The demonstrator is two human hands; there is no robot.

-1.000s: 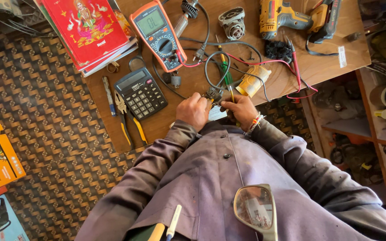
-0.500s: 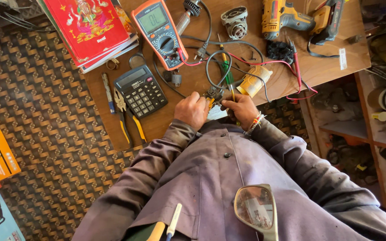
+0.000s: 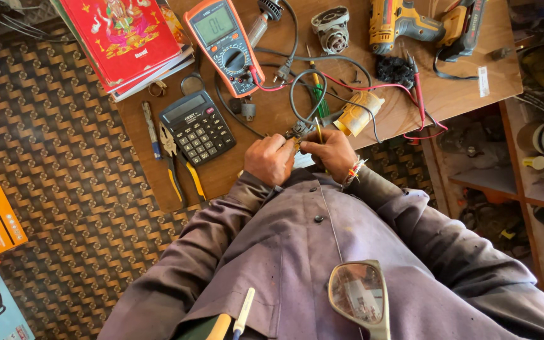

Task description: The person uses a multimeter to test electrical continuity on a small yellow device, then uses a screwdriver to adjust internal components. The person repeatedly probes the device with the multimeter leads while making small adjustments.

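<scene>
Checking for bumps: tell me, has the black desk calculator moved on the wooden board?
No. The black desk calculator still lies between the orange multimeter and the yellow-handled pliers.

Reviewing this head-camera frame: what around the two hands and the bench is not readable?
- Small part pinched between left hand and right hand: fingers cover most of it, too small to identify.
- Whether the yellow-handled tool tip touches that part: hidden behind the right hand's fingers.
- Yellow power drill: its top is cut off by the upper frame edge.
- Shelf contents at right: dim, cluttered, cut off by the edge.
</scene>
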